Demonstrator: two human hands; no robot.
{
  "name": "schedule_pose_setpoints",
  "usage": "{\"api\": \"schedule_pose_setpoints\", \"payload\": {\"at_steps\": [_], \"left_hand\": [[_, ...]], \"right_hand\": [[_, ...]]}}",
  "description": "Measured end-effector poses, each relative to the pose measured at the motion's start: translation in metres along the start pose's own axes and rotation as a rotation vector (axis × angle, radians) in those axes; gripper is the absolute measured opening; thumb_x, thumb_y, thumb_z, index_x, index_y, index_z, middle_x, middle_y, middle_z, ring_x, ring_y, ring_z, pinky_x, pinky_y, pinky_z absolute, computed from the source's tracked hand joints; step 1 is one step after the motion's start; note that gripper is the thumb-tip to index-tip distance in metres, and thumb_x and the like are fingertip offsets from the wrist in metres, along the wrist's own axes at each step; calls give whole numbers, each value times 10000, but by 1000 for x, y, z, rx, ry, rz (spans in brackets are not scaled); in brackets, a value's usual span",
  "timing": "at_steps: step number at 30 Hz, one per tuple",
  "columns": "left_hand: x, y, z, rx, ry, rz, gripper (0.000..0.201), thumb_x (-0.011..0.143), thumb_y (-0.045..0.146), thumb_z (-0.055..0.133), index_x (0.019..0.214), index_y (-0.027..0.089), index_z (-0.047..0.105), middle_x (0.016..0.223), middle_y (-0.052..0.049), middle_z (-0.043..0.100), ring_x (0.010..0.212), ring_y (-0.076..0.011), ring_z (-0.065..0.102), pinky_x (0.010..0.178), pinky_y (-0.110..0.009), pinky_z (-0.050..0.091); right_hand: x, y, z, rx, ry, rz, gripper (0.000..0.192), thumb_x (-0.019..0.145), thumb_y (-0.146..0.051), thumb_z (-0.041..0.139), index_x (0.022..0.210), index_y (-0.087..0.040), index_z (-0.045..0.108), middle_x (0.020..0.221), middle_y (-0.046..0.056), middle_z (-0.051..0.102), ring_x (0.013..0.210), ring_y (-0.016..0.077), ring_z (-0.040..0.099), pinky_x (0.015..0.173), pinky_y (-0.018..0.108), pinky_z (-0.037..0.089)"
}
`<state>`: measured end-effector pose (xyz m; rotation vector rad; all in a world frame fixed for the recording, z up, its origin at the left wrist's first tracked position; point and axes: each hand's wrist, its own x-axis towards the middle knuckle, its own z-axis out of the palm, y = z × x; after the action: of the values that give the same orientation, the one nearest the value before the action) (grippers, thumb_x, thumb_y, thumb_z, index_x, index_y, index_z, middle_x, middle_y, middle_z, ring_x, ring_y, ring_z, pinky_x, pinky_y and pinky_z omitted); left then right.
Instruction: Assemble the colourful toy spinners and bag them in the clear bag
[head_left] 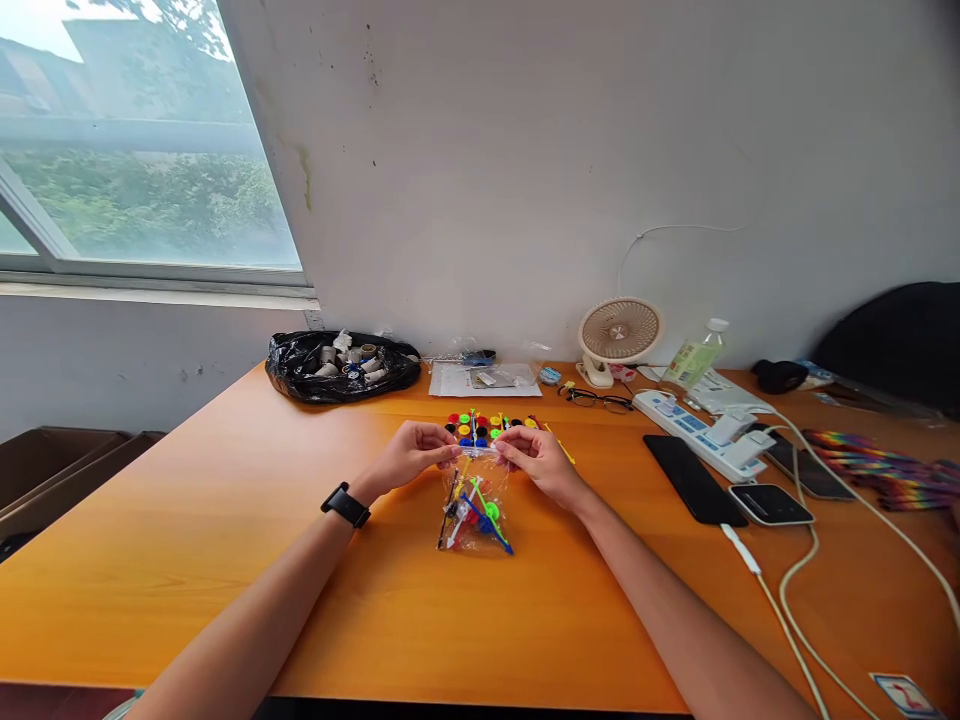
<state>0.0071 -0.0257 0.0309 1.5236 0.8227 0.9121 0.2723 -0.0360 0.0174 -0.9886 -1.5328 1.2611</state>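
Note:
A small clear plastic bag [475,512] full of coloured plastic parts lies on the orange table [225,520]. My left hand [409,456] pinches the left end of the bag's top edge and my right hand [538,462] pinches the right end. A black watch sits on my left wrist. Just beyond my hands, several coloured round pieces [480,424] and thin sticks lie loose on the table.
At the back lie a black bag of spools [341,366], papers [484,379], a small fan [619,335], glasses [596,398] and a bottle [696,356]. To the right are a power strip [701,430], phones [691,478], white cables [795,600] and rainbow straps [885,465].

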Motion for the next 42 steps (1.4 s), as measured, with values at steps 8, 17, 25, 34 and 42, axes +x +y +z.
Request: {"api": "schedule_pose_setpoints", "payload": {"at_steps": [8,17,25,34,42], "left_hand": [[0,-1,-1,1,-11,4,373,816,465,868,902,117,765,770,-58,767,639,-125,674,653,-233,550],[-1,0,-3,-15,-49,-11,272,811,356,865,907,120,767,800,-57,773,691,-126,695,700,-229,564],[0,-1,-3,4,43,20,168,799,268,795,895,134,825,774,-64,786,694,-156,696,725,-273,577],[-1,1,-1,50,100,16,281,779,383,885,889,127,847,801,-85,804,712,-170,708,707,-268,565],[-2,-3,8,-59,29,-26,402,748,405,928,1019,124,832,949,-110,826,796,-189,757,773,-289,610]], "right_hand": [[0,0,-1,-42,-6,-9,401,805,-561,832,903,-181,753,772,35,734,698,167,679,665,290,541],[0,-2,-2,-52,-1,-13,367,807,-522,825,900,-175,750,787,43,742,706,172,696,669,291,552],[-1,-6,-2,73,45,-14,209,734,-387,829,832,-203,836,795,52,775,719,179,686,667,302,547],[-2,-6,-1,53,71,-28,288,737,-460,885,835,-195,830,774,46,752,678,159,631,675,308,533],[-5,-8,2,-214,-43,-102,379,859,-508,786,1102,-220,748,886,48,746,803,205,686,744,316,537]]}}
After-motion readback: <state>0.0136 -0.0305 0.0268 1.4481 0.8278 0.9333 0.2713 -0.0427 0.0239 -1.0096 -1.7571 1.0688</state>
